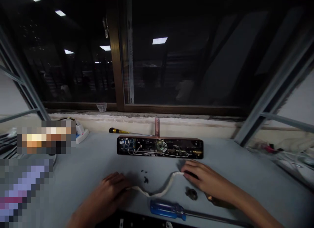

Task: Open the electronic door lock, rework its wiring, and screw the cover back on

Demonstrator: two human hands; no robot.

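A slim white cord [165, 189] runs in a loose S-curve above the table between my two hands. Its left end is in the closed fingers of my left hand [111, 187]. My right hand [196, 172] pinches the other end, thumb below and fingers on top. Just beyond the cord sits a long black open housing [160, 148] with circuit boards and white wires showing inside, and a copper-coloured post [157, 126] rising behind it. Several small black screws [146, 180] lie between my hands. Nearer me rests a screwdriver with a clear blue handle [166, 208].
A dark roundish part [191, 193] lies beside my right wrist, with a brownish piece [218, 202] partly under the forearm. Behind the housing is a black-and-yellow screwdriver [119, 131]. A dark panel [144, 223] fills the near edge. A white power strip [82, 136] stands left.
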